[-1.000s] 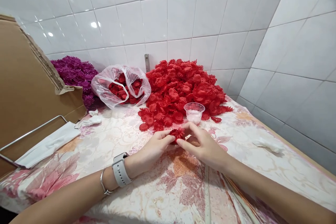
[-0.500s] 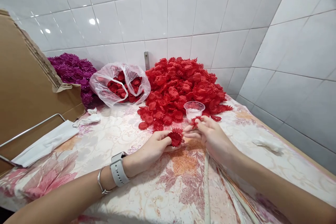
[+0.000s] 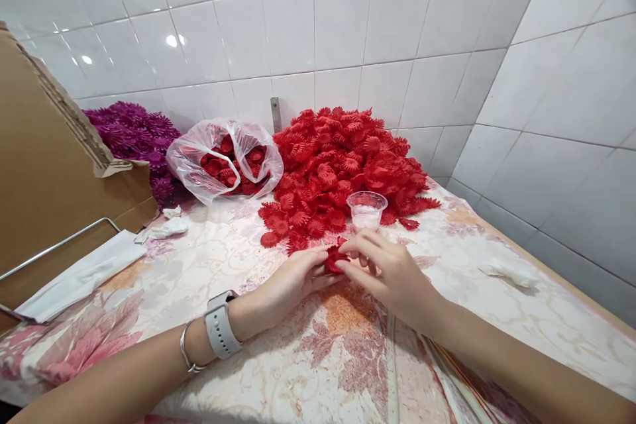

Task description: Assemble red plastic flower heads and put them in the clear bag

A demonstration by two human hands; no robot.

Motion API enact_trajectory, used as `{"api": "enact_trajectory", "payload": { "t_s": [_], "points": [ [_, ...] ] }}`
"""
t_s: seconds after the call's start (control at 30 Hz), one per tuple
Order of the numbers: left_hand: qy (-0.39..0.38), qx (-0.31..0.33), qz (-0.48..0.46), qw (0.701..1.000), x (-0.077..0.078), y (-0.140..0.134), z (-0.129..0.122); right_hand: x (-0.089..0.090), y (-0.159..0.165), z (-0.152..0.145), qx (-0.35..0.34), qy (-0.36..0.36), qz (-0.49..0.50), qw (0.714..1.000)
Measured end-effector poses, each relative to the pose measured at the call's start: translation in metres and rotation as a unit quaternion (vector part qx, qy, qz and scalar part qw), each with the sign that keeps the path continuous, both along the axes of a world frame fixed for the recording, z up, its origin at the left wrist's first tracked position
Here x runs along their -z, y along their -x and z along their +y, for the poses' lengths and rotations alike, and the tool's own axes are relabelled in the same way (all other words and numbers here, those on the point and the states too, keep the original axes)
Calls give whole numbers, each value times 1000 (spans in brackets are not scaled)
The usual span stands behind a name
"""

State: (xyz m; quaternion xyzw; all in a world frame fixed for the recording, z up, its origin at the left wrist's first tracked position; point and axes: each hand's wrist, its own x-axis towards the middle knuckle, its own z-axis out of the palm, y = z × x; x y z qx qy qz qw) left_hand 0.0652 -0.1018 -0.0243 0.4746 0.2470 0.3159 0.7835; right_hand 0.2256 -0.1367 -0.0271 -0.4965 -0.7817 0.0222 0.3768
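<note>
My left hand (image 3: 295,275), with a watch at its wrist, is closed around a red fabric flower (image 3: 334,260). My right hand (image 3: 390,271) reaches in from the other side, its thumb and fingertips pressed on the same flower. Fingers cover much of the bloom, and whether a separate piece lies under the right fingertips is hidden. Just beyond the hands stands a small clear cup (image 3: 366,213) with white stuff inside. Behind it rises a large heap of red fabric flowers (image 3: 342,165).
A plastic bag (image 3: 191,172) of darker red flowers sits left of the heap, beside a purple flower pile (image 3: 142,139). Cardboard (image 3: 64,139) stands at the left. Crumpled white tissue (image 3: 509,273) lies at the right, and thin strips (image 3: 460,377) lie under the right forearm.
My right hand has come down and left from beside the cup, bringing its small red piece onto the flower in my left hand. The left hand has barely moved.
</note>
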Motion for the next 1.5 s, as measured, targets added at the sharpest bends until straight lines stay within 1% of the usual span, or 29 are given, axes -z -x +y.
{"api": "enact_trajectory", "payload": {
  "t_s": [0.07, 0.17, 0.33, 0.5, 0.67, 0.83, 0.93, 1.03, 1.1, 1.17, 1.2, 1.3, 1.33, 1.37, 1.4, 1.43, 1.47, 1.5],
  "points": [
    [16, 20, 3, 1000, 0, 0, 0, 2, 2, -1, -9, 4, -23, 1000],
    [27, 35, 9, 999, 0, 0, -1, 7, 2, 1, 16, -9, -48, 999],
    [34, 67, 7, 997, -4, -2, -5, 12, 0, 1, 12, -34, -53, 998],
    [43, 64, 22, 997, -8, -2, -9, 12, -1, 1, -13, -49, -46, 998],
    [0, 45, 49, 998, -6, -2, -8, 15, 1, 1, -16, -59, -39, 997],
    [-40, -1, 116, 992, -6, -1, -8, 15, 7, -4, -27, -6, -4, 1000],
    [-66, -6, 119, 991, -8, 0, -8, 9, 7, -5, -12, 38, 32, 999],
    [-110, -11, 113, 988, -10, -1, -7, 4, 4, -3, 15, 93, 107, 990],
    [-118, -11, 108, 987, -10, -1, -5, 4, 2, 0, 14, 131, 174, 976],
    [-109, -15, 104, 988, -10, -2, -4, 6, 0, 4, -12, 183, 258, 949],
    [-102, -19, 103, 989, -10, -1, -4, 7, 0, 5, -32, 212, 307, 927],
    [-71, -18, 101, 992, -9, -1, -3, 6, -2, 9, -95, 287, 437, 847],
    [-62, -14, 99, 993, -9, -1, -4, 5, -2, 10, -107, 299, 464, 827],
    [-54, -12, 96, 994, -10, -1, -4, 4, -3, 10, -110, 308, 478, 815],
    [-48, -11, 92, 995, -10, -2, -5, 3, -4, 10, -105, 314, 478, 814],
    [-42, -15, 87, 995, -10, -2, -5, 3, -4, 11, -88, 313, 461, 826],
    [-37, -20, 80, 996, -9, -2, -5, 3, -5, 11, -62, 301, 429, 849],
    [-30, -23, 72, 997, -9, -1, -5, 4, -6, 10, -29, 276, 383, 881]
  ]
}}
